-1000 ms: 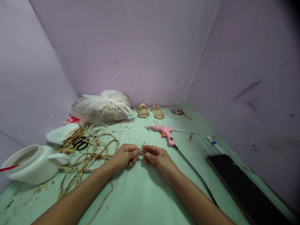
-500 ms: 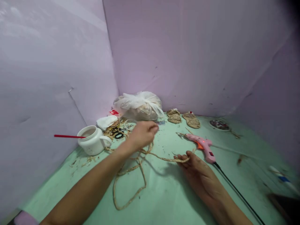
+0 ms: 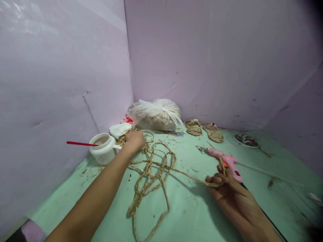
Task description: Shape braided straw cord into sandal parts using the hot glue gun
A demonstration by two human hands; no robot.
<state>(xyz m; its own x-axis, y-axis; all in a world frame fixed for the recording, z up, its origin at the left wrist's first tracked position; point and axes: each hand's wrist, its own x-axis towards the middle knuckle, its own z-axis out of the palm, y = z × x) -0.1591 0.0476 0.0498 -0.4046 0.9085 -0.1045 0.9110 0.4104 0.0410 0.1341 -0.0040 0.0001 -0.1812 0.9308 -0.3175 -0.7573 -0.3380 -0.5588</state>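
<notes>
A long braided straw cord lies in loose loops over the middle of the green table. One end of it runs to my right hand, whose fingers are closed around the cord, with its tip sticking up above the thumb. My left hand reaches into the pile of small items at the back left, between the folded white cloth and a clear ring-shaped roll. Its fingers are hidden behind the back of the hand. Just behind my right hand lies a pink glue gun with a lit red light.
A white mug holding a red stick stands at the left. Against the back wall sit a tied plastic bag and two small woven straw soles. A round dish is at the back right. Straw scraps litter the table.
My left hand has moved from above the cord to the back-left pile, uncovering the loops. My right hand keeps the cord and is now lower and further right. The view has shifted slightly.
</notes>
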